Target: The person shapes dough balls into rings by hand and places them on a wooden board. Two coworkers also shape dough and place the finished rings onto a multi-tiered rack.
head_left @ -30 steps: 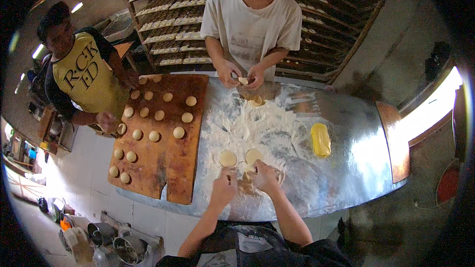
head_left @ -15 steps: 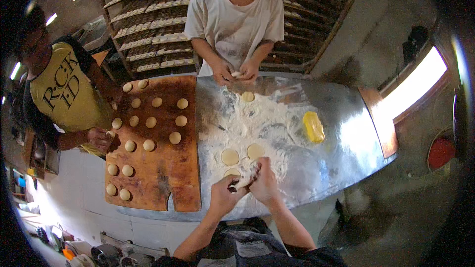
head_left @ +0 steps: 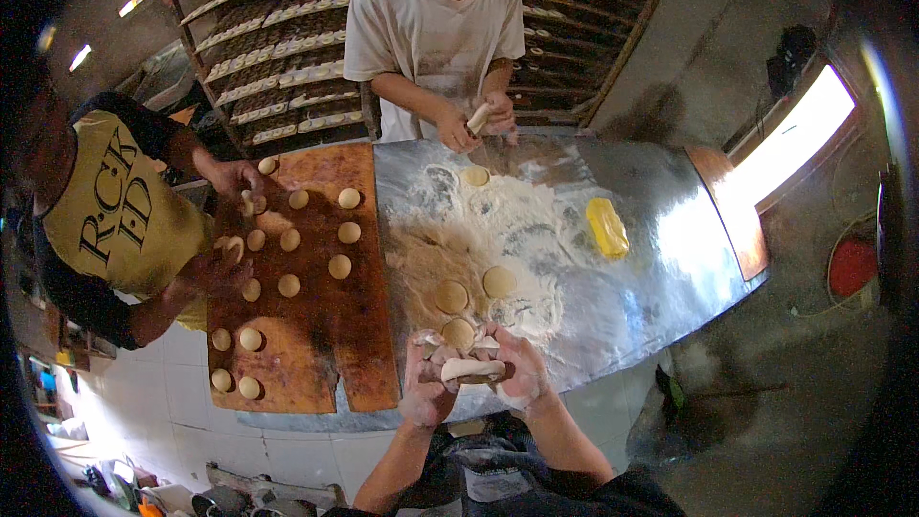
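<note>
Close to the table's near edge, my left hand [head_left: 428, 381] and my right hand [head_left: 523, 369] hold a pale, elongated piece of dough [head_left: 473, 370] between them, fingers bent around its two ends. Flour whitens both hands. Just beyond them lies a flat dough disc [head_left: 458, 332], partly hidden by my fingers. Two more discs, a left one [head_left: 452, 297] and a right one [head_left: 499, 281], rest farther in on the floured metal table [head_left: 661, 268]. Another dough disc [head_left: 475, 176] sits near the far edge.
A wooden board [head_left: 297, 345] at left bears several round dough pieces. One person [head_left: 124, 201] there handles dough with both hands. Across the table another person [head_left: 431, 48] holds a dough piece. A yellow lump [head_left: 606, 228] lies at right. Racks of dough [head_left: 278, 67] stand behind.
My hands have turned and spread around the dough, which now shows as an elongated piece. The left person's hands moved over the board. The person opposite raised their dough. My view has shifted slightly.
</note>
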The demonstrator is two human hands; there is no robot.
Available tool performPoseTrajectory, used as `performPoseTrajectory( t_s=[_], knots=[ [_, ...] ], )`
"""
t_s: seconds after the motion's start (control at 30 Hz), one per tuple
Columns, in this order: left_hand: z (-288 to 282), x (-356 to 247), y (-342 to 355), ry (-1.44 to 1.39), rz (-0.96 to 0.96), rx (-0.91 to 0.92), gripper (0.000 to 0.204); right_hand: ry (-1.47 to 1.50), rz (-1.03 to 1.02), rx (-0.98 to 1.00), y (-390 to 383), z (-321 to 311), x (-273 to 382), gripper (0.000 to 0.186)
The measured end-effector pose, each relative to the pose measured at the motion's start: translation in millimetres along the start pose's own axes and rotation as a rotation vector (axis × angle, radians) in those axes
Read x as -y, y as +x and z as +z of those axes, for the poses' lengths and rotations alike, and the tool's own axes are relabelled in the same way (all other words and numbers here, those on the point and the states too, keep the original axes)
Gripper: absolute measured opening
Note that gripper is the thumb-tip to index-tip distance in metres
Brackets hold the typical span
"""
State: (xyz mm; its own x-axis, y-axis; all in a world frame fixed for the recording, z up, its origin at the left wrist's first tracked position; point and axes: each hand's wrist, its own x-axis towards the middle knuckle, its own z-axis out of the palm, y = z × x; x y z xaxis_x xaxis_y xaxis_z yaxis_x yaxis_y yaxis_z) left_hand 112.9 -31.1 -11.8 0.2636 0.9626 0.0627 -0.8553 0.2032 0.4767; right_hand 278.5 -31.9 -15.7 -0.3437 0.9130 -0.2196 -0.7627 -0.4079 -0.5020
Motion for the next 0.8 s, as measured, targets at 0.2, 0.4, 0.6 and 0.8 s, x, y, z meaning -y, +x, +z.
performPoseTrajectory(
  t_s=[0.2,0.4,0.6,0.8],
  knots=[
    [33.1,15.0,17.0,1.551,0.225,-0.089,0.029,-0.958,-0.19,-0.137,-11.0,9.9,-0.2,0.052],
    [48.9,54.3,12.4,1.699,0.108,-0.044,0.026,-0.704,-0.186,-0.062,-30.1,-21.8,27.8,0.06],
    [70.6,89.4,13.2,1.48,0.321,-0.11,0.025,-0.908,-0.29,0.161,-41.6,-53.5,50.9,0.066],
    [85.4,110.9,11.8,1.618,0.281,-0.173,0.028,-0.898,-0.302,0.1,-49.7,-63.7,70.9,0.064]
  ],
)
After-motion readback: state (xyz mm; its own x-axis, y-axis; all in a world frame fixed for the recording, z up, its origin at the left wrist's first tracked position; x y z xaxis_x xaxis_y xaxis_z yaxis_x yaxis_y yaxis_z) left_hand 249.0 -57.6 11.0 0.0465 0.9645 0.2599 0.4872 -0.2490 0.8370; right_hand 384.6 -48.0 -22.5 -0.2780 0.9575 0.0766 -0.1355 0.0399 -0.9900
